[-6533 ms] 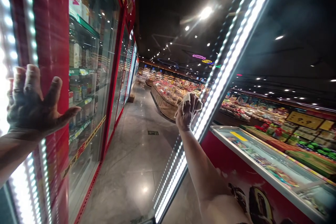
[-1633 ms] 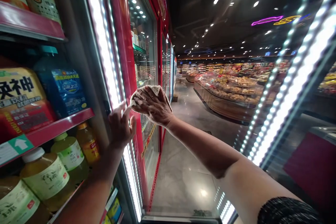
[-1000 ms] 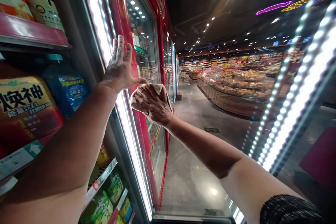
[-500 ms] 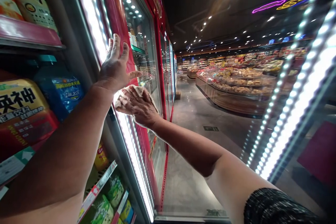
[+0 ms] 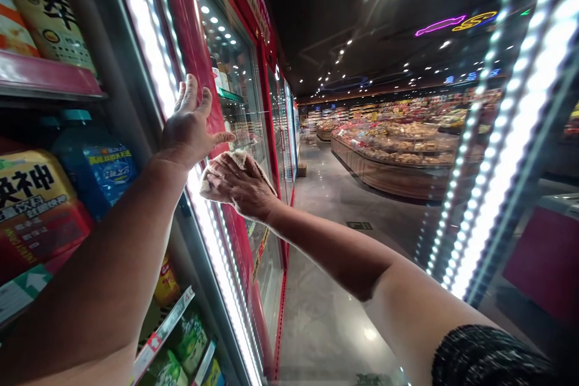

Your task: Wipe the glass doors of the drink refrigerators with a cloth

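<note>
My left hand (image 5: 187,123) is spread with its fingers pointing up, against the cooler's lit edge and the red frame (image 5: 181,24) beside it. Just below it, my right hand (image 5: 239,184) presses a beige cloth (image 5: 212,190), with the fingers laid over it. The cloth sits by the bright light strip (image 5: 217,253) that runs down the cooler's edge. Part of the cloth is hidden under the right hand.
Shelves on the left hold a blue bottle (image 5: 102,163) and a yellow-red drink pack (image 5: 38,199). A lit glass door (image 5: 493,187) slants across the right. Beyond, a wood-sided display counter (image 5: 393,178) stands on the grey floor (image 5: 316,313).
The view has shifted slightly, so most of the scene sits lower and further left. My right hand and the cloth lie slightly further below my left hand, which stays spread.
</note>
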`<act>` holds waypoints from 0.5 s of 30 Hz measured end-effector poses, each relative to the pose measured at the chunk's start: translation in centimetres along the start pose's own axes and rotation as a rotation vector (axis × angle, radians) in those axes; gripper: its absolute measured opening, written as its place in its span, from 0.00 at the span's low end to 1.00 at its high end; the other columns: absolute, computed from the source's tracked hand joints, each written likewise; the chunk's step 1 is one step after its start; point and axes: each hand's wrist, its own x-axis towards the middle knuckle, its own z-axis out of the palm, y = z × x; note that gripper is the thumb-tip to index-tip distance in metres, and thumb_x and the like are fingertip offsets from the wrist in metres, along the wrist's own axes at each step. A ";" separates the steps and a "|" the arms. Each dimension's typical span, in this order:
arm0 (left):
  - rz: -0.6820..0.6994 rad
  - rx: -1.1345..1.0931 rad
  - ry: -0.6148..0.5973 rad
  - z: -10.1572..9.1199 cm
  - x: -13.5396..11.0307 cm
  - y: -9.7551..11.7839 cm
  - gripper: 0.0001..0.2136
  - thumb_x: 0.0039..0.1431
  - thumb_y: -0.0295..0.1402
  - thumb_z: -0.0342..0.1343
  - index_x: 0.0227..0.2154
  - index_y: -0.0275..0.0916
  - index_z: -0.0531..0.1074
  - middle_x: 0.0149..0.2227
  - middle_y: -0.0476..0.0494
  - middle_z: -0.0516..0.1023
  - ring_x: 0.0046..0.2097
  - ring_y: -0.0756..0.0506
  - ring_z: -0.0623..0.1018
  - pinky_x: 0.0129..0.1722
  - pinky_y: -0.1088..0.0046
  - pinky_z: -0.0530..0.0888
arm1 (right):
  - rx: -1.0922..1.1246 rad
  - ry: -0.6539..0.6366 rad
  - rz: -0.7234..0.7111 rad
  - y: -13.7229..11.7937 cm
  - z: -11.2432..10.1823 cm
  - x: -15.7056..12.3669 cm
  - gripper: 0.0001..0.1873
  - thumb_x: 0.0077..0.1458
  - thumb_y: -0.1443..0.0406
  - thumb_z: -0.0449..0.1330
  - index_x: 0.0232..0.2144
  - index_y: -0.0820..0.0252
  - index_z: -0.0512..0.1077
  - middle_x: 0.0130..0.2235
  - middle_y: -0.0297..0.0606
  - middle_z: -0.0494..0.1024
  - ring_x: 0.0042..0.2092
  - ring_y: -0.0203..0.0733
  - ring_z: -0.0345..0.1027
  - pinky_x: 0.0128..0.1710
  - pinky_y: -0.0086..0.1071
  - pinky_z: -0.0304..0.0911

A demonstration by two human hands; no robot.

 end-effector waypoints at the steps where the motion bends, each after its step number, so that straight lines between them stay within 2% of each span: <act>1: -0.010 -0.015 -0.005 0.0 0.1 -0.1 0.62 0.40 0.76 0.50 0.69 0.33 0.56 0.76 0.41 0.41 0.75 0.32 0.43 0.74 0.47 0.49 | 0.002 -0.016 -0.028 0.2 -0.2 0.0 0.27 0.70 0.65 0.49 0.68 0.49 0.62 0.73 0.31 0.55 0.75 0.45 0.41 0.76 0.52 0.35; 3: -0.013 -0.041 -0.011 0.1 0.2 -0.5 0.59 0.42 0.75 0.50 0.69 0.34 0.57 0.76 0.43 0.39 0.76 0.34 0.43 0.74 0.48 0.48 | 0.002 -0.023 -0.051 1.1 -0.9 -0.2 0.26 0.70 0.64 0.50 0.68 0.50 0.62 0.73 0.30 0.56 0.75 0.43 0.42 0.76 0.50 0.34; 5: 0.005 -0.043 -0.007 0.1 0.3 -0.7 0.52 0.50 0.71 0.48 0.68 0.34 0.59 0.76 0.43 0.39 0.76 0.35 0.43 0.74 0.49 0.49 | -0.006 0.021 -0.009 2.1 -1.8 -0.4 0.28 0.69 0.63 0.53 0.69 0.50 0.61 0.73 0.30 0.56 0.75 0.43 0.40 0.76 0.50 0.32; 9: 0.036 0.064 -0.012 -0.1 0.1 -0.7 0.37 0.66 0.53 0.44 0.69 0.30 0.57 0.76 0.40 0.40 0.76 0.34 0.44 0.72 0.43 0.54 | -0.012 0.133 0.123 3.1 -2.9 -0.1 0.33 0.66 0.64 0.57 0.71 0.46 0.56 0.74 0.31 0.53 0.76 0.48 0.34 0.75 0.58 0.25; 12: 0.031 0.129 -0.026 -0.2 -0.3 -0.4 0.30 0.69 0.37 0.44 0.71 0.33 0.54 0.76 0.39 0.39 0.76 0.36 0.41 0.72 0.46 0.57 | 0.007 0.095 0.118 3.1 -3.1 -0.2 0.35 0.65 0.64 0.59 0.71 0.44 0.56 0.74 0.31 0.52 0.76 0.50 0.34 0.75 0.61 0.22; 15: 0.056 0.133 -0.002 0.1 -0.7 -0.3 0.30 0.69 0.34 0.47 0.72 0.34 0.52 0.76 0.39 0.40 0.76 0.36 0.40 0.73 0.47 0.54 | 0.004 0.026 0.045 3.8 -3.8 -0.8 0.34 0.65 0.63 0.58 0.70 0.44 0.56 0.74 0.29 0.53 0.76 0.47 0.37 0.75 0.58 0.25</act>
